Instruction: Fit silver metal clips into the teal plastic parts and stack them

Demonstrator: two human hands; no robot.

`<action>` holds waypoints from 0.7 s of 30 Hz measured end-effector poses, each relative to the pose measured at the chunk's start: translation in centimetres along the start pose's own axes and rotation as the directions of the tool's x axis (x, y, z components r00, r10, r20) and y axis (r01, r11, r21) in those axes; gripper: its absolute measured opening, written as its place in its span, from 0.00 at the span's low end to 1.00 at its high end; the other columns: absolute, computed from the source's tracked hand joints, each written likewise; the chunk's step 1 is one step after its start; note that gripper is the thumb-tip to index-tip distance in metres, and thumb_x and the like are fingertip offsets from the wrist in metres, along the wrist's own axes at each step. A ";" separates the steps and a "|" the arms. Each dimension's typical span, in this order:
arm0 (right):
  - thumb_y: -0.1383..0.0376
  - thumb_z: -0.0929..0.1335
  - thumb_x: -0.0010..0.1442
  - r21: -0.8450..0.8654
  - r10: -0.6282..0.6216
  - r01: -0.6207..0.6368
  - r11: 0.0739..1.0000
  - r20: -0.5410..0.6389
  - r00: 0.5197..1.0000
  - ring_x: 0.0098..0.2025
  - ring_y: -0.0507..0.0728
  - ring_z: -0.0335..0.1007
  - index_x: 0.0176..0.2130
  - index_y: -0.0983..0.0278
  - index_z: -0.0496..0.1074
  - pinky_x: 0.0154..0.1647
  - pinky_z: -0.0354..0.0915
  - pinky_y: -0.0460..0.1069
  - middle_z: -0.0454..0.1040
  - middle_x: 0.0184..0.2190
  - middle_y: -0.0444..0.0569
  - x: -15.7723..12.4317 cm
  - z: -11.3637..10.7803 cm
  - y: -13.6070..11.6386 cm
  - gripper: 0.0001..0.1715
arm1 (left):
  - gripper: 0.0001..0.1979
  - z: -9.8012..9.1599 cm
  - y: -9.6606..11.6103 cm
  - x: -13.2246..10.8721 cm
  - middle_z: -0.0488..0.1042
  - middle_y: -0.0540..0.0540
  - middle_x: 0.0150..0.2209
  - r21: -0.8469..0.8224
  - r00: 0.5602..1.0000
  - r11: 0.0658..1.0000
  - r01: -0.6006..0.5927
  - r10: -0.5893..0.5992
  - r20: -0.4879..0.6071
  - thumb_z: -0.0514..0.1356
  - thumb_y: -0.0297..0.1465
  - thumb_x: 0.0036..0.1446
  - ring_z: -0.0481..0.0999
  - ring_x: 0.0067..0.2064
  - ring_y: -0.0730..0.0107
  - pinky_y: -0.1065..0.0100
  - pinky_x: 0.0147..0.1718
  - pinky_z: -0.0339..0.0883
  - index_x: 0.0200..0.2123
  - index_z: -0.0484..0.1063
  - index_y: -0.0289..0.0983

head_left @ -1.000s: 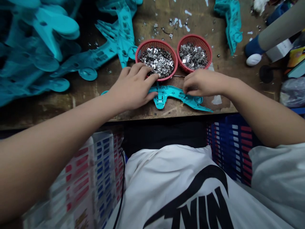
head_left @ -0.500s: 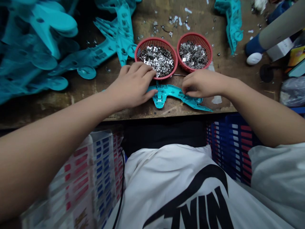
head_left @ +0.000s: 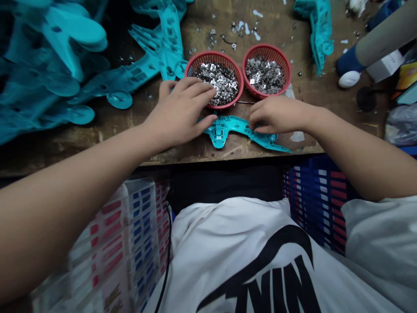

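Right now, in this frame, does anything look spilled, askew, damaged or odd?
Yes: small metal pieces lie scattered across the wooden tabletop beyond the left red basket and the right red basket, among white scraps. They look spilled, since both baskets hold heaps of small metal pieces. I can make out no damage.

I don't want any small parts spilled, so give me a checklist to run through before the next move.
1. Curved turquoise plastic piece on the brown wooden table, in front of the baskets: ok.
2. Right hand at that piece's right-hand part: ok.
3. Small part between the right hand's fingertips: cannot tell, they are hidden.
4. Left hand clear of the left round red plastic basket: not ok, its fingers overlap the rim in this view.
5. That basket and the right round red plastic basket upright: ok.
6. Table free of loose silvery metal bits: not ok, several lie beyond the baskets.
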State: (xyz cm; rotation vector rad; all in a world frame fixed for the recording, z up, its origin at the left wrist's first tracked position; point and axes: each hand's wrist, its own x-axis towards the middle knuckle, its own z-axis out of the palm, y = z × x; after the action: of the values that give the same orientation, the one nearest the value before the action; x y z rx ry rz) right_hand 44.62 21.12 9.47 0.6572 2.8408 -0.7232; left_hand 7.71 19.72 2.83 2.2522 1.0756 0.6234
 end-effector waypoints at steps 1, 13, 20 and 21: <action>0.61 0.75 0.85 0.009 -0.007 0.007 1.000 -0.009 1.000 0.54 0.63 0.83 0.61 0.59 0.91 0.59 0.71 0.56 0.91 0.55 0.51 -0.1 -0.1 0.1 0.13 | 0.32 -0.2 0.0 0.2 0.87 0.41 0.76 -0.005 0.999 0.999 -0.040 0.040 -0.014 0.77 0.57 0.73 0.76 0.84 0.33 0.21 0.92 0.57 0.71 0.85 0.49; 0.60 0.72 0.85 0.134 0.008 0.022 0.991 -0.223 0.975 0.47 0.61 0.84 0.56 0.58 0.92 0.54 0.75 0.56 0.91 0.48 0.52 0.5 -0.4 -2.3 0.15 | 0.22 -0.4 6.0 0.7 0.92 0.53 0.42 -0.604 0.905 0.793 0.080 -0.312 -0.289 0.88 0.51 0.62 0.91 0.47 0.59 0.48 0.57 0.90 0.41 0.86 0.45; 0.61 0.72 0.84 0.165 0.044 0.007 0.986 -0.305 0.951 0.51 0.65 0.87 0.59 0.58 0.92 0.59 0.77 0.59 0.93 0.52 0.54 0.9 0.1 -3.1 0.15 | 0.21 0.2 6.5 0.7 0.90 0.51 0.41 -0.723 0.885 0.680 0.118 -0.403 -0.234 0.86 0.41 0.59 0.95 0.44 0.57 0.52 0.50 0.95 0.40 0.77 0.46; 0.61 0.73 0.85 0.172 0.066 -0.007 0.985 -0.337 0.939 0.52 0.65 0.87 0.62 0.57 0.91 0.61 0.77 0.60 0.93 0.53 0.55 0.9 0.2 -3.3 0.16 | 0.21 0.2 6.7 0.6 0.91 0.51 0.41 -0.727 0.885 0.670 0.150 -0.419 -0.203 0.85 0.40 0.60 0.96 0.45 0.56 0.52 0.50 0.95 0.40 0.76 0.46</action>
State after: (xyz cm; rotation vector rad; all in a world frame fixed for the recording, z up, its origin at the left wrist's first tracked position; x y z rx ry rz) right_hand 42.31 18.79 10.50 0.9446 3.0891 -0.9338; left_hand 11.82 16.68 7.14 1.2946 1.0890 1.1095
